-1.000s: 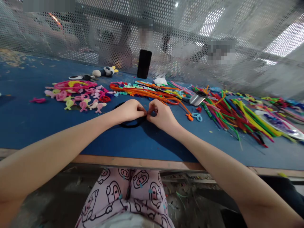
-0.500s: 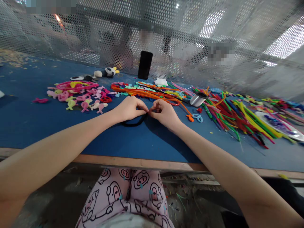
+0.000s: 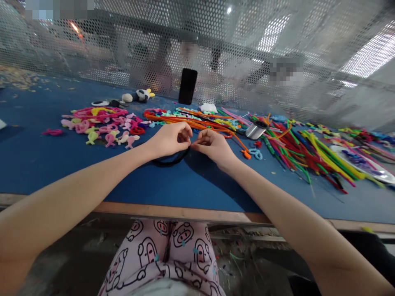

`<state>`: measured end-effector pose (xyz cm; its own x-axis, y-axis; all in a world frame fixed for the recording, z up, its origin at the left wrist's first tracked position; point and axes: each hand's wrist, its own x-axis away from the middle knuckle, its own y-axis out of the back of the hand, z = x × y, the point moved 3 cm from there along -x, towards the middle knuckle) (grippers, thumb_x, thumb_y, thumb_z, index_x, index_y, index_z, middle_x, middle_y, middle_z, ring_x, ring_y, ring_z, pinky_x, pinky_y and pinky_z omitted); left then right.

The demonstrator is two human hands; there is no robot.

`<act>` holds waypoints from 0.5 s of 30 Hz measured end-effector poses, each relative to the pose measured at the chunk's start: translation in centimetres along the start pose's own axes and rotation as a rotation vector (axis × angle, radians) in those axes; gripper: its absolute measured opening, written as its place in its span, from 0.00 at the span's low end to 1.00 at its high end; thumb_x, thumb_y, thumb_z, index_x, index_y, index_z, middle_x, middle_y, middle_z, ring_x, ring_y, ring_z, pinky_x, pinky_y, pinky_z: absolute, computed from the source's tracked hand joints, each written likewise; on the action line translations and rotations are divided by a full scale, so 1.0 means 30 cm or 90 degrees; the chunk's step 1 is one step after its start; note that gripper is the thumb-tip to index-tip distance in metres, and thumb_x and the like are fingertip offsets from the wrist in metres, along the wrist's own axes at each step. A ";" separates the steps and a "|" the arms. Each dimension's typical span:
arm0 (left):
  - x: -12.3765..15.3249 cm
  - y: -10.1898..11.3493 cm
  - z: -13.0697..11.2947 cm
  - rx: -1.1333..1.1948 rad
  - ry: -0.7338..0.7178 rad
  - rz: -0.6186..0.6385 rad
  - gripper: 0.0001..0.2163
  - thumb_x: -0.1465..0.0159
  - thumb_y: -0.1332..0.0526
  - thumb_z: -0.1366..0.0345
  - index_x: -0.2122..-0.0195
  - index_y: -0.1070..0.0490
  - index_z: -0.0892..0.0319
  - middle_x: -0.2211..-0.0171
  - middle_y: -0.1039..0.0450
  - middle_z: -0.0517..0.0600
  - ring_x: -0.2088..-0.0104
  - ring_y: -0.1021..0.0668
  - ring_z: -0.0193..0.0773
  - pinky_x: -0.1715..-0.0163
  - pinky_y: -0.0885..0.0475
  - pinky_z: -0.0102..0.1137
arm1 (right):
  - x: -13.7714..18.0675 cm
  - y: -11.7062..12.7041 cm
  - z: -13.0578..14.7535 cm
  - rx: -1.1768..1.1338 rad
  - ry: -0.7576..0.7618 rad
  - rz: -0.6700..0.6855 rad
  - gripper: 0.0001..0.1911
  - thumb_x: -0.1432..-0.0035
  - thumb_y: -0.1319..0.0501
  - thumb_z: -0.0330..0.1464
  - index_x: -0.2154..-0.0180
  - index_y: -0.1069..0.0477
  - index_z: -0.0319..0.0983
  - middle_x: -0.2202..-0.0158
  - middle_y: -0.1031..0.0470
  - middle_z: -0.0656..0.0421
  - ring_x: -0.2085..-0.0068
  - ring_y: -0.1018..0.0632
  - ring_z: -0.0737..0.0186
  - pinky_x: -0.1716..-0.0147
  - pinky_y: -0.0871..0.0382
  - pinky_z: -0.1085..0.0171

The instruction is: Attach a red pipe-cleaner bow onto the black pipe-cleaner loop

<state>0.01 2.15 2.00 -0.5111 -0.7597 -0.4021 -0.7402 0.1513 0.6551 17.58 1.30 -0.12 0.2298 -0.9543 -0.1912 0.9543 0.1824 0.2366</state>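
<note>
My left hand (image 3: 173, 139) pinches a black pipe cleaner (image 3: 168, 163), which curves in a loop below the palm, just above or on the blue table. Part of the loop is hidden behind that hand. My right hand (image 3: 212, 147) meets the left at the fingertips, thumb and forefinger pressed together. Whatever lies in this pinch is too small to make out. Just beyond my hands lies a bundle of orange pipe cleaners (image 3: 182, 119). A light blue twisted loop (image 3: 256, 153) rests to the right of my right hand.
Pink and yellow twisted shapes (image 3: 101, 123) lie left. A wire spool (image 3: 256, 130), many coloured pipe cleaners (image 3: 317, 158) and a white plate (image 3: 381, 174) are right. A phone (image 3: 187, 86) leans against the perforated metal screen (image 3: 123, 53). Wooden trim (image 3: 173, 211) edges the table.
My fingertips, tightly together before, have parted slightly, and the left fingers have lifted and curled a little. The black loop has shifted slightly left.
</note>
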 end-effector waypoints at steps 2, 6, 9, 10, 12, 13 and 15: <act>-0.001 0.001 0.007 0.025 0.016 -0.001 0.11 0.45 0.36 0.71 0.61 0.30 0.59 0.66 0.19 0.50 0.65 0.18 0.38 0.62 0.27 0.30 | 0.004 0.000 0.008 -0.009 0.000 -0.004 0.19 0.58 0.27 0.31 0.67 0.35 0.41 0.70 0.21 0.60 0.67 0.21 0.64 0.64 0.31 0.63; -0.002 -0.001 0.021 0.088 0.052 -0.013 0.12 0.45 0.34 0.69 0.60 0.32 0.59 0.66 0.19 0.51 0.64 0.17 0.40 0.61 0.26 0.33 | 0.007 0.001 0.017 -0.002 0.017 -0.015 0.18 0.57 0.28 0.32 0.66 0.34 0.41 0.71 0.22 0.63 0.70 0.23 0.65 0.66 0.32 0.64; -0.004 -0.002 0.032 0.115 0.074 -0.027 0.13 0.44 0.33 0.66 0.60 0.32 0.59 0.67 0.20 0.53 0.62 0.17 0.42 0.59 0.25 0.35 | 0.006 0.006 0.021 -0.002 0.031 -0.031 0.18 0.57 0.28 0.33 0.67 0.34 0.41 0.72 0.24 0.64 0.71 0.25 0.66 0.67 0.33 0.64; -0.005 -0.003 0.035 0.122 0.077 -0.029 0.13 0.44 0.33 0.65 0.60 0.32 0.60 0.67 0.20 0.53 0.62 0.17 0.42 0.59 0.25 0.35 | 0.006 0.009 0.022 -0.007 0.034 -0.036 0.18 0.57 0.28 0.33 0.67 0.34 0.41 0.72 0.24 0.64 0.71 0.25 0.67 0.67 0.34 0.64; -0.007 -0.003 0.040 0.133 0.073 -0.029 0.12 0.44 0.33 0.65 0.61 0.33 0.59 0.66 0.20 0.53 0.62 0.17 0.42 0.59 0.25 0.36 | 0.005 0.013 0.024 -0.016 0.037 -0.043 0.18 0.58 0.28 0.33 0.67 0.34 0.41 0.72 0.25 0.64 0.71 0.26 0.68 0.67 0.34 0.65; -0.008 -0.003 0.041 0.137 0.069 -0.029 0.12 0.44 0.33 0.65 0.61 0.33 0.59 0.66 0.21 0.53 0.62 0.18 0.41 0.59 0.25 0.36 | 0.004 0.015 0.024 -0.018 0.038 -0.045 0.18 0.58 0.28 0.33 0.67 0.34 0.41 0.72 0.26 0.65 0.71 0.27 0.68 0.67 0.34 0.65; -0.010 -0.001 0.043 0.134 0.060 -0.038 0.12 0.44 0.33 0.65 0.62 0.33 0.59 0.65 0.21 0.53 0.62 0.18 0.40 0.59 0.25 0.35 | 0.004 0.016 0.024 -0.017 0.036 -0.045 0.18 0.58 0.28 0.34 0.67 0.34 0.41 0.72 0.26 0.65 0.71 0.27 0.67 0.67 0.34 0.65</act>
<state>-0.37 3.19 1.27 -0.4283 -0.8256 -0.3673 -0.8476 0.2262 0.4800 17.93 1.11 0.66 0.1717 -0.9501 -0.2605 0.9730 0.1222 0.1959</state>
